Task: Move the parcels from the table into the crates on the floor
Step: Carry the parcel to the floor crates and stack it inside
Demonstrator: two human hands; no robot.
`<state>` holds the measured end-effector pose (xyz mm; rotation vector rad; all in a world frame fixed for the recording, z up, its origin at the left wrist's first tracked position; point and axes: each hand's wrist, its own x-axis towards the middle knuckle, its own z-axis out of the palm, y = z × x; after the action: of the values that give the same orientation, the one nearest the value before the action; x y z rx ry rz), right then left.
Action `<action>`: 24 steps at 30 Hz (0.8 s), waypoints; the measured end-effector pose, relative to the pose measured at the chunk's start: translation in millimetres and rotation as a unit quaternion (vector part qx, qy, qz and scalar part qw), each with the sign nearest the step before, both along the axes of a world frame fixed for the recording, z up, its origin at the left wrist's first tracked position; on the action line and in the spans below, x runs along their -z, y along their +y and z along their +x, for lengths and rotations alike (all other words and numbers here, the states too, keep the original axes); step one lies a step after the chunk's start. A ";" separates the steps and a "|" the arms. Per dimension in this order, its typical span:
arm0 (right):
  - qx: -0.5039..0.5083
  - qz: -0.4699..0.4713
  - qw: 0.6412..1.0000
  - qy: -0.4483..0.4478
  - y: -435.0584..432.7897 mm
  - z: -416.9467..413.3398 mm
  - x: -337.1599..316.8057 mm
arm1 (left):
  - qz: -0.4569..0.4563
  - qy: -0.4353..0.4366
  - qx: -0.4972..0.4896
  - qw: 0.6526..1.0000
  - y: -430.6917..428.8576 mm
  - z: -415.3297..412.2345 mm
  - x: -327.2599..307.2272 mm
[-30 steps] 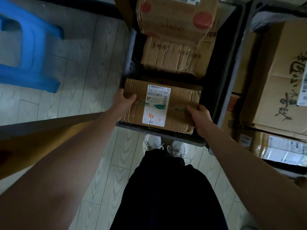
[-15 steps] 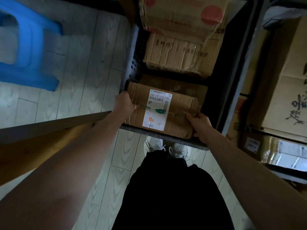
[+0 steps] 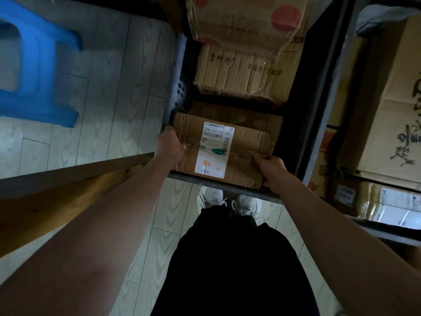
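pale plank floor carries a dark crate, at whose near end left hand and right hand clasp the labelled parcel by opposite ends, seemingly to seat it level beside stacked boxes.

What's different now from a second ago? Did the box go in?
The parcel sank a little lower into the near end of the crate. The left hand and right hand still grip its ends; nothing was let go. The other boxes in the crate and the stool stayed put.
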<state>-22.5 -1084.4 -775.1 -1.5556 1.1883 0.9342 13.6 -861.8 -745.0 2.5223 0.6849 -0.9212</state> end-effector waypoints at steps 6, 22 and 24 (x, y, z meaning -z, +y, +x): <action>-0.003 -0.005 1.000 0.003 4.1 -2.5 -25.2 | -0.019 -0.026 -0.057 0.998 -11.2 -8.7 -22.3; 0.053 -0.026 0.993 -0.102 -12.0 28.8 -289.5 | -0.167 -0.072 -0.064 0.981 -63.9 -4.1 -254.8; 0.061 -0.024 0.990 -0.124 -10.4 31.6 -322.2 | -0.189 -0.089 -0.073 0.975 -65.1 -2.7 -285.1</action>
<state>9.1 -1094.8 -452.8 -1.5670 1.1198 0.6164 10.9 -926.8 -460.0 2.1527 0.5684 -0.6883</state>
